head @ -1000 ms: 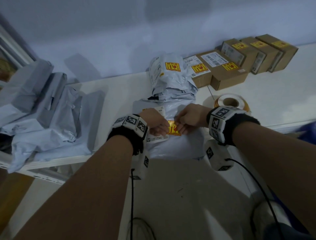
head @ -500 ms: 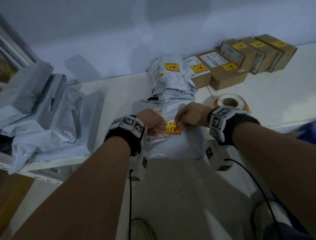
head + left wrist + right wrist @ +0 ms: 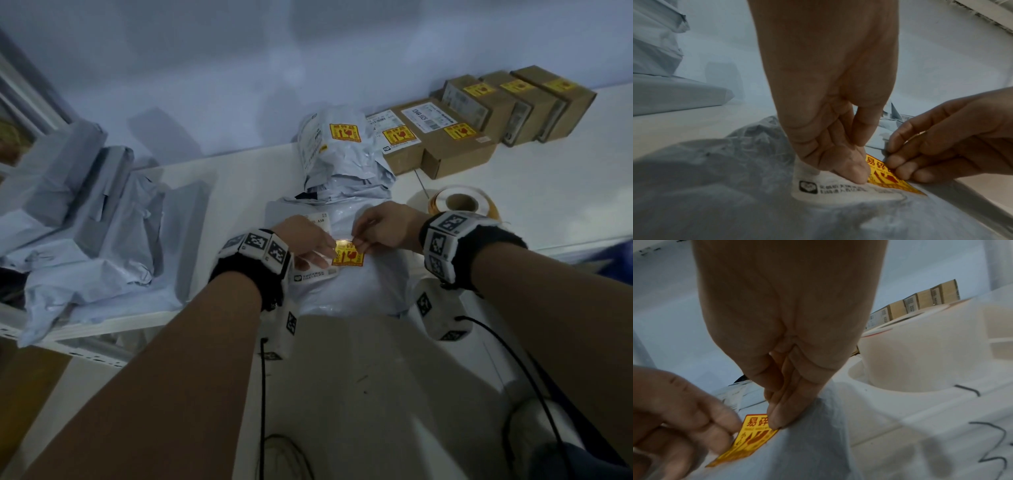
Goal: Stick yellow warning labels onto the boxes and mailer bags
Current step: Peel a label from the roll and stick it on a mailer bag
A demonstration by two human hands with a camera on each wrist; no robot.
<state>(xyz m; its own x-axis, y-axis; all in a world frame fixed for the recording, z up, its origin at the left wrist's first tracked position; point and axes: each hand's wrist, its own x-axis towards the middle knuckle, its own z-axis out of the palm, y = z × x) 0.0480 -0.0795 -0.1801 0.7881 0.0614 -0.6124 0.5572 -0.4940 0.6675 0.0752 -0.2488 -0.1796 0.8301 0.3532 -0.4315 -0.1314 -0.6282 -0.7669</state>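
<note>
A yellow warning label [image 3: 348, 257] lies on the grey mailer bag [image 3: 346, 294] at the table's front edge, just right of the bag's white shipping label [image 3: 310, 275]. My left hand [image 3: 325, 255] presses its fingertips [image 3: 856, 176] on the yellow label's [image 3: 890, 180] left edge. My right hand [image 3: 359, 242] pinches the label's [image 3: 748, 443] upper right corner, with its fingertips [image 3: 774, 422] down on the bag. The label's top edge catches glare and its near corner looks slightly raised.
A roll of labels [image 3: 460, 204] lies right of my right hand. Behind the bag stands a labelled mailer bag [image 3: 342, 150], then several brown boxes [image 3: 455, 150] with yellow labels along the wall. A pile of grey mailer bags [image 3: 85, 233] fills the left side.
The label has stayed in the same spot on the bag. My left fingers have slid back to its left edge, so more of its face shows. My right hand has kept its hold.
</note>
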